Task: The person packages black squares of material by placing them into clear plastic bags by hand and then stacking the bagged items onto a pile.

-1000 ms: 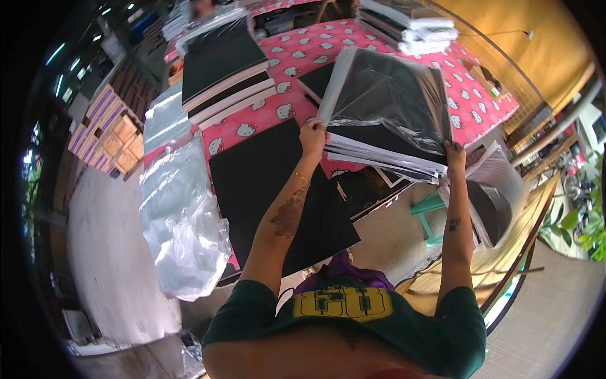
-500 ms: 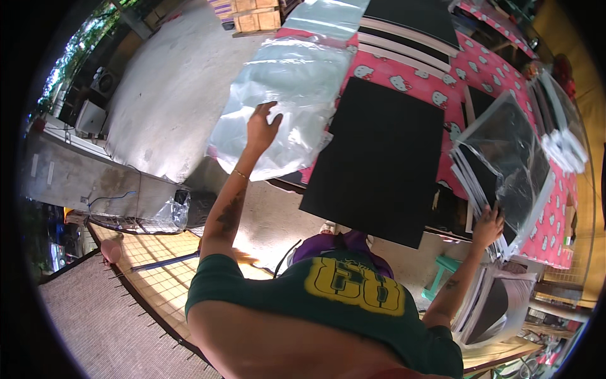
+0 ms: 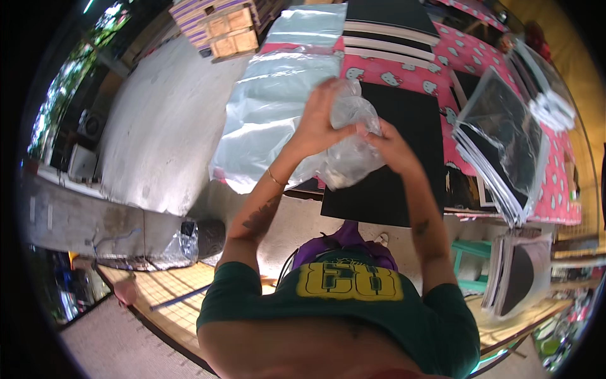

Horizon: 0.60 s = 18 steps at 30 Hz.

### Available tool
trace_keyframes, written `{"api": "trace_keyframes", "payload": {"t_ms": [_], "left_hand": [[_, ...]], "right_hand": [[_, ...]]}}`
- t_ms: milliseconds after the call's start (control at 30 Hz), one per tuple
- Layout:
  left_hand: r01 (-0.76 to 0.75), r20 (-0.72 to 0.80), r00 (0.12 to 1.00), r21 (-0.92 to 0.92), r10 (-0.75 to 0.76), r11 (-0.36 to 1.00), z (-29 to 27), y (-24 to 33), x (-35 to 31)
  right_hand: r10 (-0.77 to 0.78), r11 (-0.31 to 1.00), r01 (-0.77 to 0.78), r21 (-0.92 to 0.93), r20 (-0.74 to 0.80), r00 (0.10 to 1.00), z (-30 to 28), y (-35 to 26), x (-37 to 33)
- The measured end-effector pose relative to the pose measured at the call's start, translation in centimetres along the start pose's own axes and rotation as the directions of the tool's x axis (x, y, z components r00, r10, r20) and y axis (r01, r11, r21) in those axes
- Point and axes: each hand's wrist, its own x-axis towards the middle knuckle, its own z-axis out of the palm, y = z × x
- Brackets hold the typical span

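Note:
Over the left part of a large flat black board (image 3: 379, 201), both hands hold a clear plastic bag (image 3: 355, 158), bunched and rounded. My left hand (image 3: 317, 123) grips its left side; the fingers are blurred and partly behind the film. My right hand (image 3: 392, 146) pinches the bag's right side, its thumb close to the left thumb. The board lies on a pink patterned tablecloth (image 3: 454, 47). Left of it, beneath my left wrist, flat clear plastic bags (image 3: 255, 129) lie spread.
Black boards with pale edges (image 3: 388, 44) are stacked at the far side. To the right lie plastic-wrapped black panels (image 3: 505, 136). Below the table's right end stand more wrapped panels (image 3: 514, 278) beside a green stool (image 3: 472, 262). Wooden crates (image 3: 230, 35) stand far left.
My left hand has moved right from the flat bags, and a bunched bag is now in it. My right hand has left the wrapped panels and come to the middle, onto the bag.

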Motion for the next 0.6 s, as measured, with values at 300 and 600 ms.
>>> {"api": "trace_keyframes", "payload": {"t_ms": [300, 600], "left_hand": [[0.242, 0.285, 0.934, -0.058, -0.216, 0.969, 4.0, -2.1, -1.6], [0.032, 0.333, 0.943, -0.119, 0.010, 0.992, 3.9, 4.1, -5.1]], "right_hand": [[-0.122, 0.897, 0.038, -0.440, -0.163, 0.979, 0.2, -2.7, -9.4], [0.102, 0.877, 0.228, 0.422, -0.628, 0.772, 0.0, 3.5, -10.7]]}}
